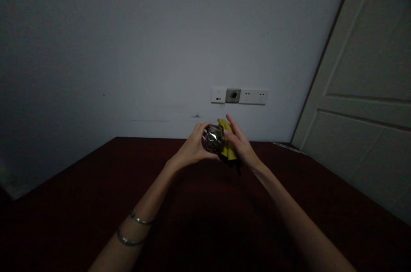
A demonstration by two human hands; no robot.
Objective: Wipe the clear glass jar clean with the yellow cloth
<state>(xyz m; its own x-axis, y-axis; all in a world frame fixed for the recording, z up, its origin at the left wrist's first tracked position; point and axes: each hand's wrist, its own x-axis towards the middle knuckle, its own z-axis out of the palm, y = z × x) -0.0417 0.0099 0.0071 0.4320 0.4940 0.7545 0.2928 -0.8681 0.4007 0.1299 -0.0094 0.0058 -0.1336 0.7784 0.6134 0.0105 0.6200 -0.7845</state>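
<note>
Both of my hands are raised over the far part of a dark red table (96, 186). My left hand (192, 149) curls its fingers around a small shiny metal object (214, 138), held up off the table. My right hand (240, 146) presses a yellow cloth (228, 143) against the right side of that object, fingers closed on the cloth. A dark bit hangs below the cloth; I cannot make out what it is. Two thin bangles (136, 229) sit on my left forearm.
A pale wall stands right behind the table, with a row of white sockets and a grey switch plate (239, 96) just above my hands. A cream panelled door (362, 92) fills the right side. The room is dim.
</note>
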